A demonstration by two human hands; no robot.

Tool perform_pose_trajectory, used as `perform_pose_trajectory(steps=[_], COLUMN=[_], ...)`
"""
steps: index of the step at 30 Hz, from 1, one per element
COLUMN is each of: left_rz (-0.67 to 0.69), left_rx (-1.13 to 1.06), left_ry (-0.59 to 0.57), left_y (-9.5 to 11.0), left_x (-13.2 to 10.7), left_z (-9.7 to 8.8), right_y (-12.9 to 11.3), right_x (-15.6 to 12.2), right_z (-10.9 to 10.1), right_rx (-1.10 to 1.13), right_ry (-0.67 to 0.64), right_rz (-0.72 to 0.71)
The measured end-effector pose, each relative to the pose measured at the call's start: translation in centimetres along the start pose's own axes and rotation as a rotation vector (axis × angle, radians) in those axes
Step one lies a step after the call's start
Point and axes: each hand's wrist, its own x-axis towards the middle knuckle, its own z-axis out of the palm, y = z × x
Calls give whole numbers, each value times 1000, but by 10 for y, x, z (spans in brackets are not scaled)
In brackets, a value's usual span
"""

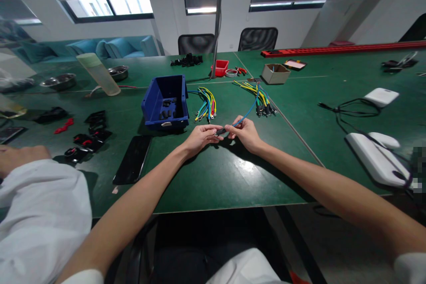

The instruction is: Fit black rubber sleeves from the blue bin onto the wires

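Over the green table, my left hand (199,140) pinches a small black sleeve (220,132) at the end of a blue wire (248,113); a metal ring terminal seems to show at its tip. My right hand (245,135) has its fingers closed on that wire beside the sleeve. Beyond my left hand stands a blue bin (153,122) with several small black pieces inside. Yellow, blue, green and red wires (209,100) with bare ring terminals lie next to the bin. Past my right hand, a second bunch of wires (261,97) carries black sleeves at the near ends.
A black phone (133,159) lies left of my forearm, near black and red parts (89,135). A co-worker's white sleeve (43,213) comes in at left. Behind are a red tray (220,68), a cardboard box (275,74) and a metal pole (217,31). White devices (376,155) sit right.
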Motion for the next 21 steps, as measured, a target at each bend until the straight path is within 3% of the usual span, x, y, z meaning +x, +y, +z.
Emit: perform_pose_trajectory(steps=[15,21], left_rz=[190,240], left_rx=[447,469], left_ry=[73,86], left_y=[-8,-11], left_x=[4,3], left_z=[-2,0], right_y=[-3,-3], right_x=[-4,-4], right_z=[2,2], right_rx=[-77,-59], right_ry=[-30,-26], right_rz=[-71,-73])
